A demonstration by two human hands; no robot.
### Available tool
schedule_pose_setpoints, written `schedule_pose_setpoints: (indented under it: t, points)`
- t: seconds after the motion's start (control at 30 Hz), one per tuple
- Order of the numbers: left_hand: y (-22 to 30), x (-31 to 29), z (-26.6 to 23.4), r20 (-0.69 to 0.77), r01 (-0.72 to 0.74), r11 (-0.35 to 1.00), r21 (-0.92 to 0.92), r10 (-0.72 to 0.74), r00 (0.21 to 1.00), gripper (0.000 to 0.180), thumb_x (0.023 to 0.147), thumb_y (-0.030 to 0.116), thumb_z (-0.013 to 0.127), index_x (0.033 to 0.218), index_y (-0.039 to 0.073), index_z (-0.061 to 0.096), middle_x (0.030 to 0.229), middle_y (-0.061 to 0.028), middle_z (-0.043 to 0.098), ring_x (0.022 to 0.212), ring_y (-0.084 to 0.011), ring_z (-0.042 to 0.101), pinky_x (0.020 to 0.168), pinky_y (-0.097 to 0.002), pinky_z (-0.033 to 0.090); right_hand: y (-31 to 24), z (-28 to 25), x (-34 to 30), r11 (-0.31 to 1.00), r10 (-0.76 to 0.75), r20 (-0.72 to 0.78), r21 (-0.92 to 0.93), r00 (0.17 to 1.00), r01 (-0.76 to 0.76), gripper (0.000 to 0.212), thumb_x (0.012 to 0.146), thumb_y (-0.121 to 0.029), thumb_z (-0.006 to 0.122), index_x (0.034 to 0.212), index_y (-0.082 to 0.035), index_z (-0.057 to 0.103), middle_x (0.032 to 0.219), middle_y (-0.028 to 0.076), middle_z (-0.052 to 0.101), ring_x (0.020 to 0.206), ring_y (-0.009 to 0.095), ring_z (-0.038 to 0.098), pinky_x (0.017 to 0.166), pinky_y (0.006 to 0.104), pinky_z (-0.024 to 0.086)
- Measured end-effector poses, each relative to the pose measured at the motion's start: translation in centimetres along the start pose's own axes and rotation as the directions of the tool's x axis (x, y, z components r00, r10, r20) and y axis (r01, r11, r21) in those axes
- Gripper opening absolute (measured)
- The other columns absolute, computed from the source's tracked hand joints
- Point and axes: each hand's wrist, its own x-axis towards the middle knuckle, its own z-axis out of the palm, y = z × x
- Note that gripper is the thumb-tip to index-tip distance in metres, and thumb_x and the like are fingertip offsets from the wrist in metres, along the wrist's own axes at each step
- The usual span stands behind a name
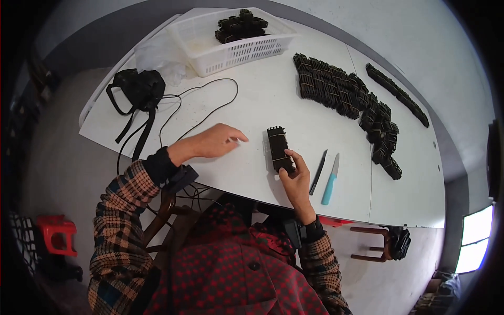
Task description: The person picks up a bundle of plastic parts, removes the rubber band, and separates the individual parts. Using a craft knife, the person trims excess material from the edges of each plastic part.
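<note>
A dark, oblong bundle of thin strips (277, 145) rests on the white table, with a notched far end and thin yellowish bands around it. My right hand (296, 178) grips its near end between thumb and fingers. To the left of the bundle, apart from it, my left hand (214, 140) is over the table with nothing in it, thumb and fingers loosely apart. Right of my right hand lie a slim black tool (318, 172), perhaps a pen or craft knife, and a knife with a turquoise handle (328, 189).
Similar banded dark bundles (331, 86) lie in rows at the far right, with another long row (397, 94) beyond. A white plastic basket (231, 58) holds more. A black bag (137, 89), a clear plastic bag (163, 55) and a black cable (210, 113) are at left.
</note>
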Motion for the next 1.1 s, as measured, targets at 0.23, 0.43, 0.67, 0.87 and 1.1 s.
schedule_pose_setpoints:
  t: [0.23, 0.43, 0.67, 0.87, 1.1]
  points:
    - [1.4, 1.5, 1.8, 0.074, -0.026, 0.990, -0.140, 0.036, 0.997, 0.030, 0.084, 0.009, 0.054, 0.111, -0.001, 0.061, 0.094, -0.0103, 0.068, 0.078, -0.0179, 0.062, 0.073, -0.0299, 0.049, 1.0, -0.7, -2.1, 0.984, -0.085, -0.044, 0.151, 0.995, 0.090, 0.050, 0.076, 0.012, 0.051, 0.125, -0.003, 0.049, 0.129, 0.013, 0.046, 0.106, 0.015, 0.052, 0.084, 0.0249, 0.045]
    - [4.1, -1.8, -5.7, -0.245, 0.004, 0.939, -0.343, -0.094, 0.965, 0.028, 0.089, 0.013, 0.052, 0.113, 0.000, 0.060, 0.093, -0.0068, 0.066, 0.076, -0.0111, 0.061, 0.067, -0.0250, 0.049, 0.9, -1.7, -2.4, 0.978, -0.016, -0.053, 0.205, 0.998, 0.027, 0.047, 0.080, 0.012, 0.049, 0.125, -0.001, 0.048, 0.133, 0.013, 0.044, 0.108, 0.016, 0.052, 0.088, 0.0259, 0.043]
    - [2.0, -10.7, -10.0, -0.373, 0.347, 0.928, -0.135, -0.372, 0.850, 0.031, 0.089, 0.020, 0.052, 0.112, 0.000, 0.060, 0.090, -0.0067, 0.065, 0.075, -0.0121, 0.060, 0.067, -0.0252, 0.049, 1.0, -0.3, -1.8, 0.993, -0.074, -0.097, 0.084, 0.992, 0.082, 0.046, 0.082, 0.009, 0.049, 0.127, 0.002, 0.047, 0.131, 0.013, 0.049, 0.112, 0.018, 0.051, 0.093, 0.0286, 0.042]
    - [2.5, -16.9, -10.8, -0.350, 0.582, 0.799, -0.149, -0.593, 0.725, 0.028, 0.088, 0.022, 0.052, 0.101, 0.000, 0.062, 0.083, -0.0051, 0.064, 0.071, -0.0115, 0.059, 0.063, -0.0248, 0.049, 0.9, -0.5, -1.7, 0.990, -0.133, -0.039, -0.044, 0.990, 0.132, 0.043, 0.083, 0.009, 0.047, 0.125, -0.001, 0.050, 0.138, 0.016, 0.043, 0.122, 0.022, 0.047, 0.097, 0.0318, 0.041]
    - [3.7, -22.2, -10.3, -0.217, 0.822, 0.570, -0.004, -0.802, 0.556, 0.020, 0.081, 0.022, 0.055, 0.081, 0.003, 0.062, 0.070, -0.0033, 0.061, 0.060, -0.0106, 0.056, 0.052, -0.0253, 0.046, 0.4, -1.1, -0.8, 0.843, -0.321, 0.058, -0.437, 0.945, 0.313, 0.042, 0.081, 0.009, 0.049, 0.120, -0.004, 0.056, 0.140, 0.019, 0.041, 0.123, 0.031, 0.047, 0.099, 0.0361, 0.040]
